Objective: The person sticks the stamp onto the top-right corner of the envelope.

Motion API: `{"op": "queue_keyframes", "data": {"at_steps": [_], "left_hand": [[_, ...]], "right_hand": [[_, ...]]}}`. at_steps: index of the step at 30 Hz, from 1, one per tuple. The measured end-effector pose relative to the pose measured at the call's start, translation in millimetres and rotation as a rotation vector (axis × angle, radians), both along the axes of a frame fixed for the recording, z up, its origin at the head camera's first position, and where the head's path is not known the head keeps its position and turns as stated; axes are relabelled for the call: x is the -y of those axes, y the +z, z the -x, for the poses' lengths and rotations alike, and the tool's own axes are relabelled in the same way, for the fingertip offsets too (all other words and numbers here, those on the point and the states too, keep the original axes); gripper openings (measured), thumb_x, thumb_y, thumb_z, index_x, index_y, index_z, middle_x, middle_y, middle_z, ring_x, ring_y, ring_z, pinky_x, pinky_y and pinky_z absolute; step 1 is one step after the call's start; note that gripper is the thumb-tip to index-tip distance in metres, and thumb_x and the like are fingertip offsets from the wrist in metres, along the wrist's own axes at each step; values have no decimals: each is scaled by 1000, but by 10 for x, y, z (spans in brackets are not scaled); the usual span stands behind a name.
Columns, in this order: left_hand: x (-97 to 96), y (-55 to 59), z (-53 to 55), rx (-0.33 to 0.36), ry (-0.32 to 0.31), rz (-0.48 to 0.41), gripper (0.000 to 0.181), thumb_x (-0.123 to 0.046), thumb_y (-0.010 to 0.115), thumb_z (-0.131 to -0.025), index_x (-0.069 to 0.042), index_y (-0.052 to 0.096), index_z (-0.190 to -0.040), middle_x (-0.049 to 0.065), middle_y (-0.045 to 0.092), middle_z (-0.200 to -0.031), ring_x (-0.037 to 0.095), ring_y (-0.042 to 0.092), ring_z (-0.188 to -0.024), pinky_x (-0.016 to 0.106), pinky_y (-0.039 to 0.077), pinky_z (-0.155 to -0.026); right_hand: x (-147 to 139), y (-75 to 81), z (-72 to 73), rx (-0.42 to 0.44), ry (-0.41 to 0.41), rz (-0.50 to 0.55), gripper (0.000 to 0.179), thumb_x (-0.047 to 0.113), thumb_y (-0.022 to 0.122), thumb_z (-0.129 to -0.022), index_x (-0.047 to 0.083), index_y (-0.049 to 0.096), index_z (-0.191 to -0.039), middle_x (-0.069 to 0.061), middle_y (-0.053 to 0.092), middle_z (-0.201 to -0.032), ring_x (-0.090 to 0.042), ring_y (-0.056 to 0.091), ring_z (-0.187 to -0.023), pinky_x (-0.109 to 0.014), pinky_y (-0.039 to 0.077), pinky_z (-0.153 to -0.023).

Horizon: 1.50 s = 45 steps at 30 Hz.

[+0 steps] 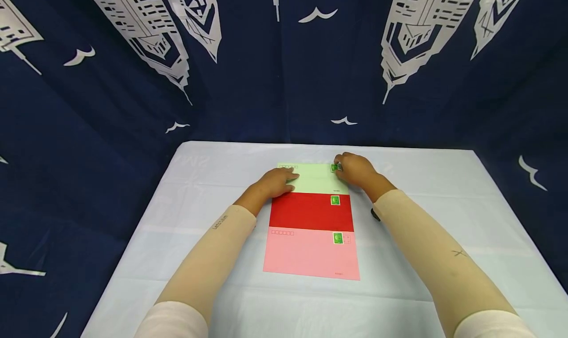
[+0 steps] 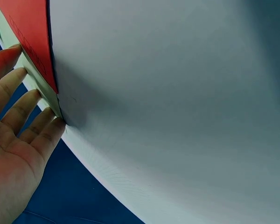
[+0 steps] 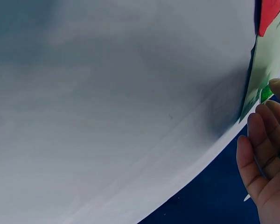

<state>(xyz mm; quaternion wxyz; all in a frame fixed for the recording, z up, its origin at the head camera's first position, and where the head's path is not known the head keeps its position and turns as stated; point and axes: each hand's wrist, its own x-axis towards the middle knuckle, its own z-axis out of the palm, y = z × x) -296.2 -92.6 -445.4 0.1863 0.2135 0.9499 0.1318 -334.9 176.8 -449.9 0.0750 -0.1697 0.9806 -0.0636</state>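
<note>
Three envelopes lie in a column: a pale green envelope at the far end, a red envelope in the middle and a pink envelope nearest. My left hand rests with spread, fairly straight fingers on the green envelope's left end. At its upper right corner, my right hand pinches a green stamp between thumb and index finger, close against the paper. The other right fingers bend loosely in the right wrist view. Red and pink each bear a green stamp at the right.
A white cloth covers the table, whose far edge runs just beyond the green envelope. Behind it hangs a dark blue curtain with white building and bird prints. Beige sleeves cover both forearms.
</note>
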Motion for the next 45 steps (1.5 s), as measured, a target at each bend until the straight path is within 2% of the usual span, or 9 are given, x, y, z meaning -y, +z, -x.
{"op": "queue_keyframes", "data": {"at_steps": [10, 20, 28, 35, 45], "left_hand": [[-1, -7, 18, -7, 0, 15, 54, -28, 59, -102, -22, 45, -153, 3, 34, -165, 24, 27, -156, 40, 21, -129], [-16, -21, 29, 12, 1, 2, 53, -27, 58, -103, -20, 44, -154, 5, 33, -166, 25, 25, -157, 40, 19, -130], [-5, -35, 29, 4, 0, 2, 54, -27, 57, -103, -21, 43, -154, 3, 32, -166, 24, 24, -157, 39, 18, -130], [-15, -38, 9, -2, 22, 4, 53, -28, 58, -103, -22, 44, -154, 1, 33, -166, 23, 24, -157, 39, 18, -130], [-7, -36, 7, 10, 23, -5, 54, -28, 59, -102, -22, 44, -154, 2, 32, -166, 23, 24, -157, 39, 18, -130]], "right_hand": [[33, -48, 43, 3, -23, 16, 41, 24, 70, -94, 6, 64, -129, -14, 67, -122, -29, 62, -105, -50, 53, -103], [39, -25, 25, 25, -19, 15, 38, 23, 69, -95, 5, 64, -129, -15, 67, -123, -29, 61, -107, -50, 52, -104], [47, -25, 45, 43, -13, 30, 36, 22, 69, -95, 5, 66, -127, -15, 68, -118, -29, 61, -102, -48, 52, -102], [46, -47, 49, 61, -48, 51, 37, 23, 70, -95, 6, 66, -128, -15, 69, -120, -28, 60, -103, -48, 52, -103], [62, -56, 56, 57, -35, 50, 37, 23, 70, -95, 4, 65, -127, -15, 69, -118, -28, 60, -101, -48, 53, -102]]}}
